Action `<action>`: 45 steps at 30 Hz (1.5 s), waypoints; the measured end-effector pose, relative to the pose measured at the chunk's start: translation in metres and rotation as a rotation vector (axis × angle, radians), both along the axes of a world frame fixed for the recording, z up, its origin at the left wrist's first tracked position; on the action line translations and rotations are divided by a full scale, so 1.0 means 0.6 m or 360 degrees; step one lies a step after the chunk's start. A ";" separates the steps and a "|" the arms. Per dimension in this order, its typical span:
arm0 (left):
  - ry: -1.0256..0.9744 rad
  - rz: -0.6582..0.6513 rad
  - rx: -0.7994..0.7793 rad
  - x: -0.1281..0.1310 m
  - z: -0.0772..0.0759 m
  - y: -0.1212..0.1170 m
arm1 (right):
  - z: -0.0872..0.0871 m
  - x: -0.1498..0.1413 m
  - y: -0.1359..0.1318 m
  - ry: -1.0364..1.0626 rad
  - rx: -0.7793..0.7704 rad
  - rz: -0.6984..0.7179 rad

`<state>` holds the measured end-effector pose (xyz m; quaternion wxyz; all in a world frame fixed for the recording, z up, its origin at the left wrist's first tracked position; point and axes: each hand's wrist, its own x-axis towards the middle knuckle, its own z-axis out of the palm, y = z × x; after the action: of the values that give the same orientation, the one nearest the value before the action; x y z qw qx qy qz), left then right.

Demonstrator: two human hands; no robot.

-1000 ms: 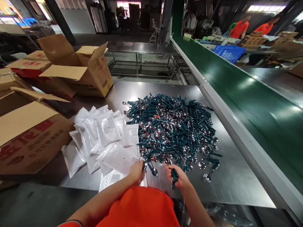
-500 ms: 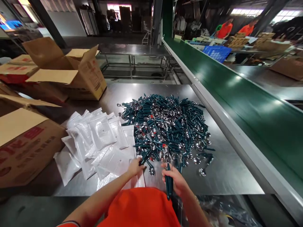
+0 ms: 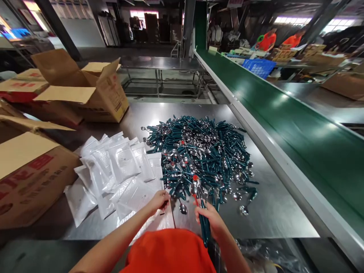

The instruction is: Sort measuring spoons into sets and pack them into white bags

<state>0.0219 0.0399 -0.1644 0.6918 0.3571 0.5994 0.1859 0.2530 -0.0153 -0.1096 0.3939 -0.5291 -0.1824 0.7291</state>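
On the left of the frame I'm seeing an open carton crowding the near side, with another open box standing behind it on the metal table. A green conveyor belt is filling the right side, its pale rail bounding the table. White packets are heaping up left of centre, pressing close against the spoon pile. That pile is spreading across the middle, its dark teal handles and shiny metal bowls lying every way, with some red spots showing. Below it, at lower centre, my right hand is gripping a bundle of spoons, bowls upward, one showing red. My left hand is curling beside the packets; I cannot tell whether it's pinching anything.
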 end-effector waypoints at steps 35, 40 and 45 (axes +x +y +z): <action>-0.0041 -0.0326 0.0630 -0.030 0.213 0.001 | 0.108 -0.051 0.037 -0.0509 0.0688 0.0720; -0.0276 0.0186 0.0563 0.006 0.182 -0.007 | 0.081 -0.060 0.024 0.0004 0.0396 0.0600; -0.0536 0.0663 0.0540 0.033 0.166 -0.012 | 0.074 -0.077 0.016 0.0147 0.0318 0.0482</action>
<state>0.0419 0.0328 -0.0650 0.6590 0.3013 0.4969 0.4775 0.2069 -0.0054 -0.0652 0.3383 -0.4198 -0.3133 0.7818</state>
